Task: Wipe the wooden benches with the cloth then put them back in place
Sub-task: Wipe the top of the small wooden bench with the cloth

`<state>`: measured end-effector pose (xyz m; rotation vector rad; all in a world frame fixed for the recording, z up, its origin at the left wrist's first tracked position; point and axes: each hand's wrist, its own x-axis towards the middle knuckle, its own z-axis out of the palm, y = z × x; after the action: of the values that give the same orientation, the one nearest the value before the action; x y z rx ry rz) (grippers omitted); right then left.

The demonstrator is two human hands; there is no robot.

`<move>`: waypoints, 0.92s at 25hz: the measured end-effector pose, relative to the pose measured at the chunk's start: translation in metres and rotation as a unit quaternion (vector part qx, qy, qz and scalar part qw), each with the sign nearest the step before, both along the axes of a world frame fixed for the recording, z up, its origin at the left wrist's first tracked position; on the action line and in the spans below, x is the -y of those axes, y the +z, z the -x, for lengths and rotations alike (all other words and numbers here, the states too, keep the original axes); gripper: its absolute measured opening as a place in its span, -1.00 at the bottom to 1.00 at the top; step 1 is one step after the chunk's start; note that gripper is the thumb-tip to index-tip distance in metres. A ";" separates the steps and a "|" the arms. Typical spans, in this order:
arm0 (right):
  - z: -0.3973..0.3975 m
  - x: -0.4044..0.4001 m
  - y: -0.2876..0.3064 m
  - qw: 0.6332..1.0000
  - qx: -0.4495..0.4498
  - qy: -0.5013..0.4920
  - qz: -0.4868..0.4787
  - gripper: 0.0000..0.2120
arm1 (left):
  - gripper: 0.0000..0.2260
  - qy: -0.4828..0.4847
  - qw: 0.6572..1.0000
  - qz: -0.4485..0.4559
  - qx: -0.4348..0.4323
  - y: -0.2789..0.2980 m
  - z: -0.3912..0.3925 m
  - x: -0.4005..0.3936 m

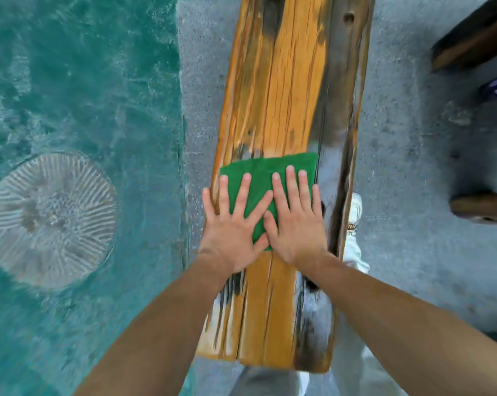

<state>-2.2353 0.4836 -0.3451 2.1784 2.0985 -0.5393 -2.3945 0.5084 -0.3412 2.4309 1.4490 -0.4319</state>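
We stand at the near end of the wooden bench [281,110], whose long axis runs straight away from us, up the view; the green cloth [270,174] lies flat across its planks, about a third of the way along; our left hand [231,224] and right hand [294,221] rest side by side on it, fingers straight and spread, palms pressing down, thumbs nearly touching; neither hand is nearer, so we judge the coming stroke must go lengthwise, pushing the cloth forward over the long unwiped stretch ahead; a second bench [476,38] waits to the right, on the grey floor [413,167].
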 end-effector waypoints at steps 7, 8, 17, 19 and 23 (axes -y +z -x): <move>0.027 0.097 0.003 0.998 0.006 0.060 0.015 -0.35 | -0.29 0.032 0.999 -0.007 0.009 0.001 0.030 0.115; 0.029 0.109 0.002 0.997 0.001 0.073 0.014 -0.35 | -0.29 0.045 0.999 -0.008 0.013 0.002 0.032 0.129; 0.008 0.188 -0.004 0.984 -0.035 0.173 -0.018 -0.32 | -0.35 0.131 0.991 0.023 -0.007 0.011 0.003 0.234; -0.007 0.200 -0.005 0.980 -0.026 0.198 -0.018 -0.34 | -0.35 0.161 0.986 0.040 -0.003 0.016 -0.017 0.246; -0.029 0.224 0.005 0.988 -0.023 0.153 -0.007 -0.41 | -0.37 0.158 0.987 0.039 0.006 0.023 -0.054 0.274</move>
<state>-2.2067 0.2596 -0.3404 1.8140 2.4031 -0.5502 -2.3406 0.2348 -0.3185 2.0877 1.7390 -0.3922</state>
